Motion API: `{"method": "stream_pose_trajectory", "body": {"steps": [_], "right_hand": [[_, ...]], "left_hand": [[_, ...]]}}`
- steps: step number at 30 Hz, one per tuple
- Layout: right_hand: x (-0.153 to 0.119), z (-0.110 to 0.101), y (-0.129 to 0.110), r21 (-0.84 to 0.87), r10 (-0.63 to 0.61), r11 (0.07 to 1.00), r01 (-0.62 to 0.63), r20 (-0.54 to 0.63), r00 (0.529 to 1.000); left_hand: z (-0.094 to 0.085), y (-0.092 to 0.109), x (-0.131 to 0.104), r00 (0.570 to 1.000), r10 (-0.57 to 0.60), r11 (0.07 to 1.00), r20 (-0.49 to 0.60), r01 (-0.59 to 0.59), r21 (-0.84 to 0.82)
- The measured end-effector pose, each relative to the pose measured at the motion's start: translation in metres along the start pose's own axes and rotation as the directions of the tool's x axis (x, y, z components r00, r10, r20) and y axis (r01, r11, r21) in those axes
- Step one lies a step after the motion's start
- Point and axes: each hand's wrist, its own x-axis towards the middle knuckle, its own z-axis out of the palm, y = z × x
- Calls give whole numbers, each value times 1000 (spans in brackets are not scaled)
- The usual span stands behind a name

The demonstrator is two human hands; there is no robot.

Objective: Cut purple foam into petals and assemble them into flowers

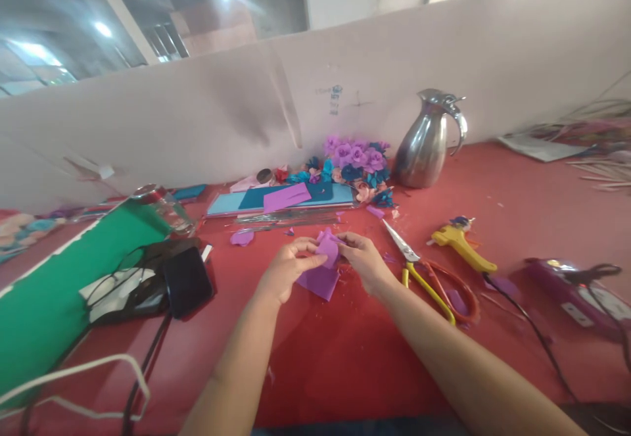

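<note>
Both hands meet over the middle of the red table on a small purple paper flower (327, 246), its petals partly curled. My left hand (290, 266) pinches its left side between thumb and fingers. On the other side, the fingertips of my right hand (362, 258) close on its edge. Under the flower lies a flat purple paper sheet (320, 283), partly covered by the hands. A loose purple petal piece (242, 238) is to the left, and open scissors (419, 268) with yellow and orange handles lie right of my right hand.
A yellow glue gun (463, 246) and purple power strip (576, 294) lie at right. Behind are finished paper flowers (357, 156), a steel jug (424, 140), stacked coloured paper (221, 204) and thin wires (280, 220). At left are a phone (188, 281) and glass jar (170, 211).
</note>
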Motion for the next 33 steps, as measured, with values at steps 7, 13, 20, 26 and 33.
{"method": "stream_pose_trajectory", "body": {"steps": [7,13,20,26,33], "right_hand": [[-3,0,-2,26,7,1000,-9,55,998],[-1,-1,1,52,25,998,-29,71,997],[-3,-2,-2,-13,14,1000,-13,94,995],[-5,-2,-4,115,54,991,-64,87,995],[-6,-1,-3,45,-7,999,3,92,996]], "left_hand": [[15,-14,-1,995,-40,997,-88,33,-74],[17,-19,-3,988,39,993,-149,-55,-107],[17,-22,-1,980,70,991,-187,-91,-101],[15,-22,1,978,38,975,-206,-82,-208],[14,-21,-2,986,3,960,-166,-49,-275]]}}
